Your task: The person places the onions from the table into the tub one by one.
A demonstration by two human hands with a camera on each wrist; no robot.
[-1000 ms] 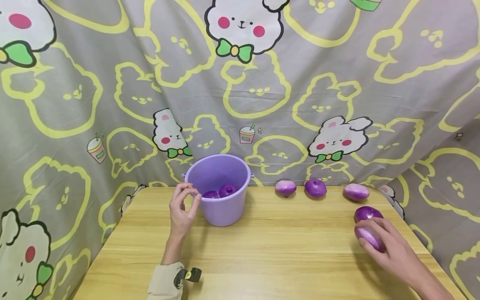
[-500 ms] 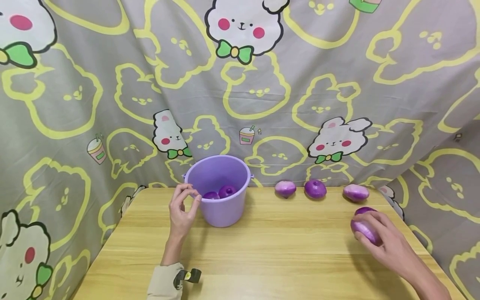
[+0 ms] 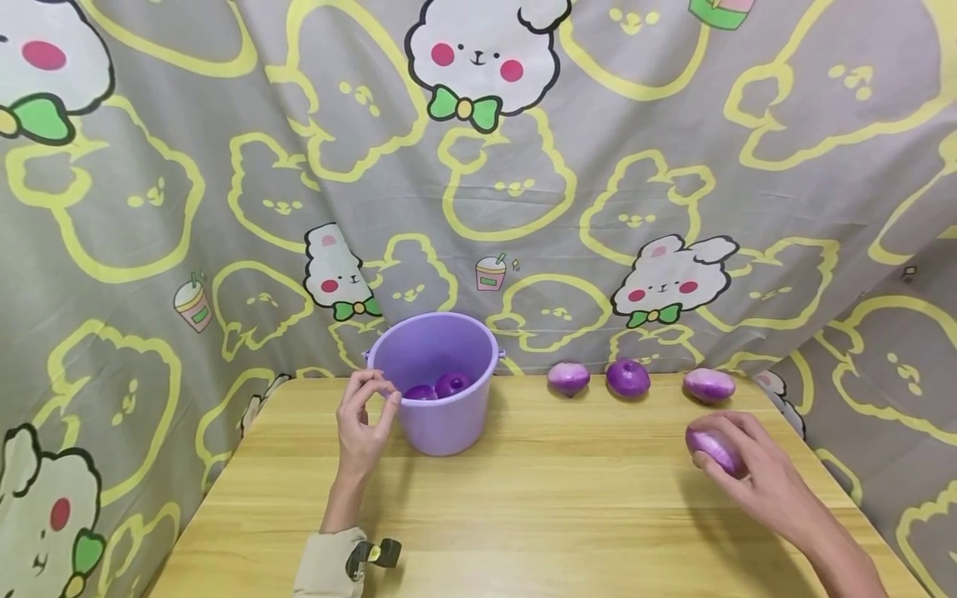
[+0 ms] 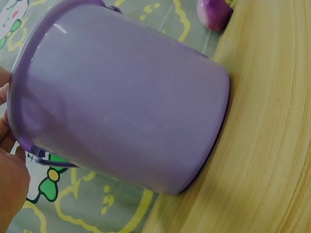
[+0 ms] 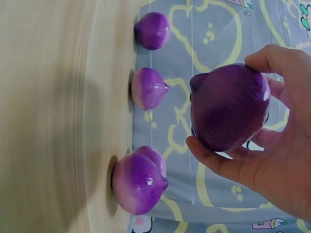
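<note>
My right hand grips a purple onion, raised over the right part of the table. In the right wrist view thumb and fingers wrap round this onion, dark on the side facing the camera. On the left, my left hand holds the near left rim of a lilac bucket, its fingertips at the edge. The left wrist view shows the bucket's smooth side standing upright on the table. Inside it lie purple onions.
Along the table's back edge sit a pale-topped onion, a darker onion and another pale onion. A further onion shows in the right wrist view, hidden by the right hand in the head view. A patterned curtain hangs behind the wooden table.
My right hand has carried its onion a little left and up, now covering the onion that lay behind it. The left hand has stayed at the bucket's rim.
</note>
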